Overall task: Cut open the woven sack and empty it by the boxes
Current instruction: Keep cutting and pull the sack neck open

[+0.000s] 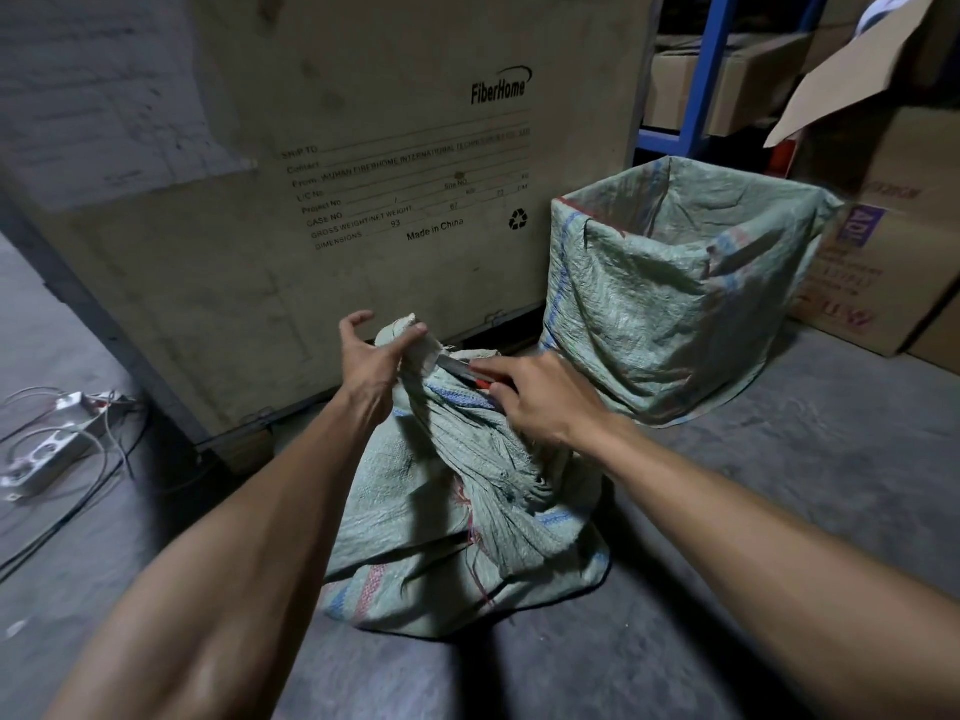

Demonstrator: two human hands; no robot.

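A pale green woven sack [457, 517] with blue and red stripes stands on the concrete floor in front of me, its neck bunched and tied. My left hand [376, 358] pinches the tied top of the sack between thumb and fingers. My right hand [540, 397] grips a utility knife [460, 372] with a red handle. Its blade lies against the sack's neck just below my left hand.
A large wooden crate [363, 148] marked FiberHome stands right behind the sack. A second woven sack [675, 288], open and upright, sits to the right. Cardboard boxes [883, 262] and a blue shelf frame [701, 70] are at far right. Metal parts and cables [57, 433] lie at left.
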